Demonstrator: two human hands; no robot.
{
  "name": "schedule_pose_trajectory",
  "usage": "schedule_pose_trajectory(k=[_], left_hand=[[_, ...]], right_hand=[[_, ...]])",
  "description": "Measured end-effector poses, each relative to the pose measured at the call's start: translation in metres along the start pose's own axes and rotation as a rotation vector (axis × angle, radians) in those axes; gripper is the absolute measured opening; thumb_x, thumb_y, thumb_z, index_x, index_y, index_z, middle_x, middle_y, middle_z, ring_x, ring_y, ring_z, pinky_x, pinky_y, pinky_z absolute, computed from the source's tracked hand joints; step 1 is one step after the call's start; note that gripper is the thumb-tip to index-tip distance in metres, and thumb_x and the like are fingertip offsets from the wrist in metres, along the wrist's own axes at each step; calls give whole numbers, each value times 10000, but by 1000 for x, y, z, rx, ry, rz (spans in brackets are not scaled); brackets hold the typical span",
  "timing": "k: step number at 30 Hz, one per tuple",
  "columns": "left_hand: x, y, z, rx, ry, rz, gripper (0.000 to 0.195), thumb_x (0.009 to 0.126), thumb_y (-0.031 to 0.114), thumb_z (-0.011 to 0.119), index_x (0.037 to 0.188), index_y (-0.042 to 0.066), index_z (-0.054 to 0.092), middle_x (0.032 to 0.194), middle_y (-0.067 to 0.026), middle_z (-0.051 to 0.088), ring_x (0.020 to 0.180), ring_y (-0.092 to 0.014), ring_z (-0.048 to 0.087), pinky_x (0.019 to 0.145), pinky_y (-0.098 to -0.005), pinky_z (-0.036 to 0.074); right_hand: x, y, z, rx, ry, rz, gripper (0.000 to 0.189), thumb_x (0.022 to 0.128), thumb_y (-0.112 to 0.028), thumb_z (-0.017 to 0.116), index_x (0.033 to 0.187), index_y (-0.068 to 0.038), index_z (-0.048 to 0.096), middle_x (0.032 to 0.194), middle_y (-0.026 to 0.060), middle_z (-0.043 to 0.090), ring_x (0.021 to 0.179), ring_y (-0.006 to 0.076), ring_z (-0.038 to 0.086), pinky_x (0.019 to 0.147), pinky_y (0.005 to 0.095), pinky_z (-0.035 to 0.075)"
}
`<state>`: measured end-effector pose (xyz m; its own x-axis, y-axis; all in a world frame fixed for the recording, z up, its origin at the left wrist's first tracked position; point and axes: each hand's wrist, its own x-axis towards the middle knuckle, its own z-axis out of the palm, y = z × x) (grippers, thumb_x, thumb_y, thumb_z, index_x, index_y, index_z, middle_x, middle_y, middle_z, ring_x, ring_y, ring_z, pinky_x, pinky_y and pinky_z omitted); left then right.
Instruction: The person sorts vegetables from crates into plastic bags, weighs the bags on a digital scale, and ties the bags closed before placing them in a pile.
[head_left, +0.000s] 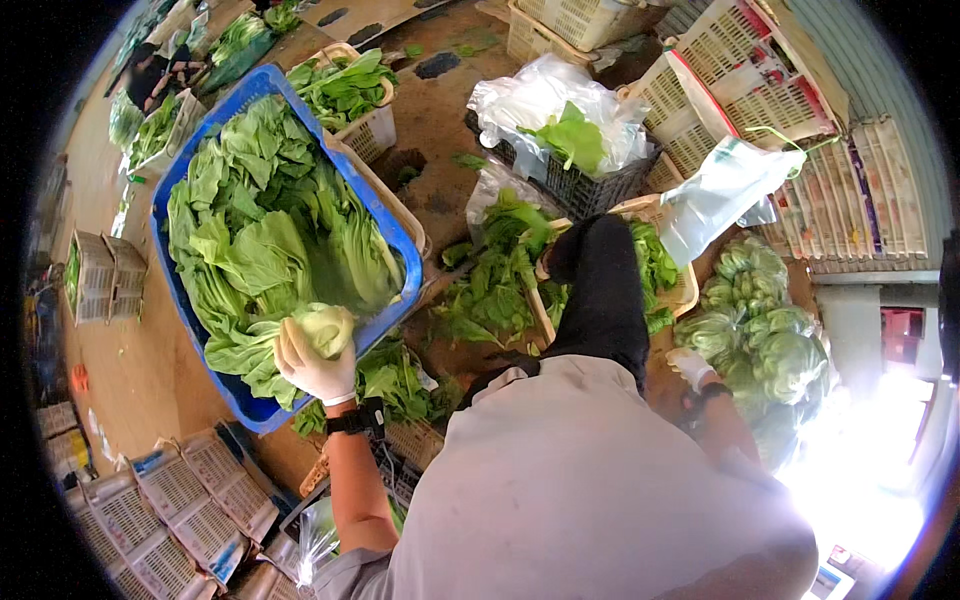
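Observation:
My left hand (319, 367), in a white glove, is closed around the pale stem end of a leafy green mustard head (330, 330). It holds the head over the near corner of a blue plastic tub (375, 214). Many more leafy heads (251, 240) fill that tub, with water showing between some of them. On the other side of my body, my gloved right hand (690, 367) hangs low beside clear bags of green vegetables (757, 337). Its fingers look partly curled, and whether they grip anything cannot be made out.
Loose leaves (495, 277) lie around my leg. A black crate (600, 184) with clear plastic bags (555, 97) stands ahead; another plastic bag (727, 195) hangs at right. Stacked crates (187, 510) stand lower left. Another person (154, 79) is at far upper left among greens.

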<state>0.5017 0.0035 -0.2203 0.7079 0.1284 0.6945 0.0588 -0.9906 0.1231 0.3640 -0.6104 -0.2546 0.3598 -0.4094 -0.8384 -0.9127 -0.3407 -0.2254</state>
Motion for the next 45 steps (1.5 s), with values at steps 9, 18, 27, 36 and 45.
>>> schedule_pose_trajectory(k=[9,18,27,36,45], left_hand=[[-14,-21,14,74,-53,-49,773,640,384,737,1278,53,453,1240,-119,520,1165,-269,467,1007,-423,333],[-4,-3,-1,-14,-170,-121,835,589,406,734,1335,189,427,1259,-58,491,1189,-267,399,980,-471,300],[-8,-13,-20,-86,-200,-191,884,556,333,760,1357,231,400,1273,-67,478,1189,-295,394,1000,-526,266],[40,-64,-119,-494,98,-253,824,531,247,775,1280,87,470,1113,-127,550,1083,-313,487,950,-409,359],[-29,-75,-277,-628,658,-834,783,753,342,653,1388,62,290,1307,-110,435,1170,-267,455,993,-412,384]], right_hand=[[81,-80,-3,-261,-90,-111,368,874,-256,533,1175,-44,554,1117,124,590,960,187,565,814,313,452],[38,-140,17,-138,88,-833,328,874,-235,567,1124,-26,600,1064,87,627,958,169,565,856,283,429],[-64,-208,67,-208,5,-848,280,873,-205,587,1073,-11,618,969,26,634,872,102,568,762,252,461],[-198,-440,251,-398,-367,-1716,304,854,-163,594,1115,-6,589,1106,117,606,1030,197,580,900,297,444],[-232,-496,371,-1198,-364,-2209,333,788,-257,611,1097,-132,593,1182,85,550,1087,278,524,928,383,424]])
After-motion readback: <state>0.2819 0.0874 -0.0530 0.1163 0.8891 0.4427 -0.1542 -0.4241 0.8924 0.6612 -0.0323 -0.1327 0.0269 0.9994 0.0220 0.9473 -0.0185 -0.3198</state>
